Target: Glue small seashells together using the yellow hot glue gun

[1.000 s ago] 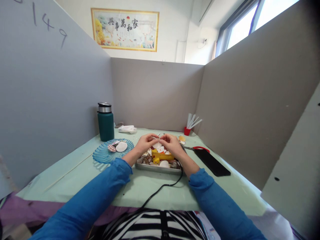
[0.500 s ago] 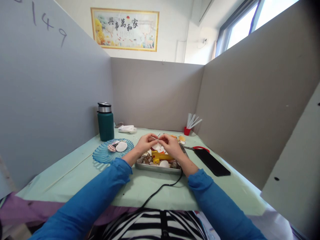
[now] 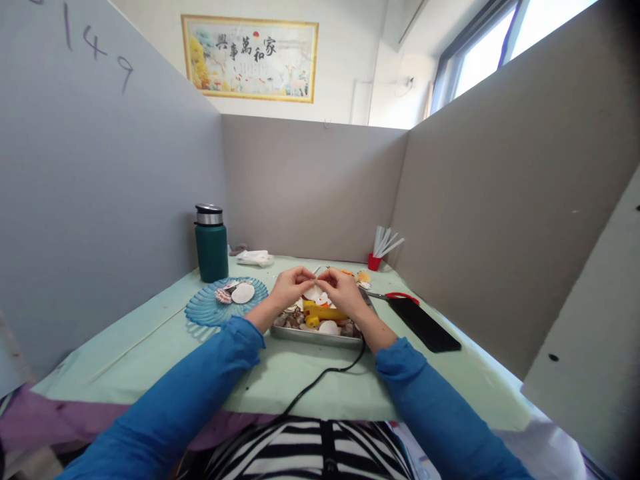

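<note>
Two bare arms in blue sleeves (image 3: 185,400) reach forward from both sides, and they come together in the middle of the green table (image 3: 250,393). The left hand (image 3: 291,288) comes in from the left. Its wrist is held up, its back faces up, and its fingers bend over toward the other hand. The thumb is close under the fingers. The right hand (image 3: 342,289) does the same from the other side, like a mirror. The tips of both hands meet, or almost meet, in a little peak. Both look like they are pinching, but the spot is too small, so I cannot tell what is between the fingers. A white piece (image 3: 313,293) shows just below the tips. I cannot tell if they touch it.

Both hands are up over a metal tray (image 3: 315,339). In the tray lies a yellow glue gun (image 3: 326,311), under the hands, with small stones (image 3: 289,320) by it. A white round shell (image 3: 329,327) sits in front of it, near the tray's front edge. A black cord (image 3: 320,378) runs from the tray toward the person.

To the left, a blue plate (image 3: 200,312) holds a striped shell (image 3: 223,296) and a white disc (image 3: 243,293). To the right are red-handled scissors (image 3: 404,297).
</note>
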`<state>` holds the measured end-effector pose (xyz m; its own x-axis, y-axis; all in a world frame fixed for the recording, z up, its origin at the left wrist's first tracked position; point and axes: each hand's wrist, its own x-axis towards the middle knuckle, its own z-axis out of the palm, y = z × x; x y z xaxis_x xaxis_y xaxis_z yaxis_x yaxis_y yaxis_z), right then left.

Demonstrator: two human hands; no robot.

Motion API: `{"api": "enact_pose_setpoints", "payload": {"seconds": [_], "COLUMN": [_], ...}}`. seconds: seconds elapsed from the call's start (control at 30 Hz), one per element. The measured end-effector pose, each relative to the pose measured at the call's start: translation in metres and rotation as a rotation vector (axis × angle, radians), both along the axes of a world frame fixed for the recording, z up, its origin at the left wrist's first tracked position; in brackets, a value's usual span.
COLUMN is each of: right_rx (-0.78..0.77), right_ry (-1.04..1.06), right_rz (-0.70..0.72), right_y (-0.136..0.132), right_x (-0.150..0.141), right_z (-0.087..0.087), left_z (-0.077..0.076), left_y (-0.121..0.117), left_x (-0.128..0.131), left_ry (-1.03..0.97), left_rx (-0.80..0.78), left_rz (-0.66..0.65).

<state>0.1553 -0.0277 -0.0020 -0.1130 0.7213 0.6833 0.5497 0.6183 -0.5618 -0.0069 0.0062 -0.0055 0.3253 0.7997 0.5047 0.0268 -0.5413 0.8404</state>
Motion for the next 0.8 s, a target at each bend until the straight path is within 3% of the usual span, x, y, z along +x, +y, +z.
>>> {"api": "enact_pose_setpoints", "payload": {"seconds": [0.33,0.57,0.8], "right_rx": [-0.029,-0.030,0.001], "right_ry": [0.057,0.039,0.042], "right_rz": [0.043,0.000,-0.019], "right_y": [0.0041,-0.0004,0.0014], "right_x": [0.0007,0.0002,0.0009], "right_z": [-0.0021,0.0007,-0.0009], "left_z": [-0.0015,0.0013,0.0041], "left_y": [0.0012,0.0002,-0.0019], "left_x": [-0.0013,-0.0006,-0.0017], "left_ry": [0.018,-0.017,-0.036], "left_rx": [0.090,-0.124,-0.184], "left_rz": [0.064,-0.084,-0.071]}}
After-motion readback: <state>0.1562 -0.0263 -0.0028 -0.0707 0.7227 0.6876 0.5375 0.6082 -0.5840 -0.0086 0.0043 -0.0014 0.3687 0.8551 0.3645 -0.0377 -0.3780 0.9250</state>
